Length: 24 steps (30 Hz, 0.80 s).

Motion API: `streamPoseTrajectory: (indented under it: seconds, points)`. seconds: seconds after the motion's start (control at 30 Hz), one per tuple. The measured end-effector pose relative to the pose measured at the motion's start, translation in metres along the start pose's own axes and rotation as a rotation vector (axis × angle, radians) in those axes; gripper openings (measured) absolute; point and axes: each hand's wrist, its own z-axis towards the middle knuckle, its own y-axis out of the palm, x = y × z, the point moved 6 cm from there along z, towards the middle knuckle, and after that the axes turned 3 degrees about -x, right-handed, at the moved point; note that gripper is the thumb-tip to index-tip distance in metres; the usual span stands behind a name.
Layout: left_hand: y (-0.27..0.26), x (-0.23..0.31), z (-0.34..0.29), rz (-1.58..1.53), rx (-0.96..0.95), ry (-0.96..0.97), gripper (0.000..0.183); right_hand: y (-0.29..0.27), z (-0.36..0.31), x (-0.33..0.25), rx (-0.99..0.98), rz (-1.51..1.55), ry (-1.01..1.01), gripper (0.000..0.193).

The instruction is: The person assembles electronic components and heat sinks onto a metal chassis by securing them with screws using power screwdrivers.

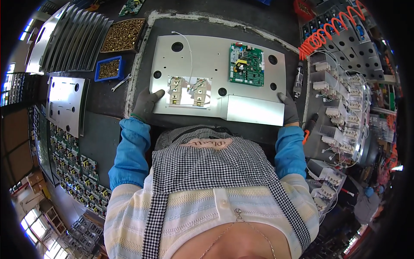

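Note:
A wide silver metal panel (202,47) lies in front of me on the dark work surface, and both hands hold it by its side edges. My left hand (147,103), in a dark grey glove, grips the lower left edge with the thumb on top and the fingers hidden beneath. At the lower right edge my right hand (290,108), gloved alike, has its thumb over the rim. On the panel sit a green circuit board (256,72), two tan terminal modules (176,90) on a shiny plate, a thin white wire (191,56) and a raised metal cover (254,109).
Left are stacked metal sheets (69,43), a blue bin (108,80) of brass-coloured parts, a wrench (120,83) and rows of circuit boards (79,166). Right are a power screwdriver (298,82), a hand screwdriver (310,125), an orange coiled hose (325,38) and several wired assemblies (336,113).

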Motion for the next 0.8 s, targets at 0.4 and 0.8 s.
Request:
streamPoseTrajectory:
  seconds: [0.4,0.8]
  points:
    - [-0.007,-0.009,0.01,0.007,-0.012,0.089,0.044,0.013,-0.011,-0.003,0.031,0.013,0.061,0.05]
    - [-0.013,-0.01,0.016,0.093,-0.05,0.061,0.052,0.004,-0.009,0.008,0.024,0.052,0.051,0.054]
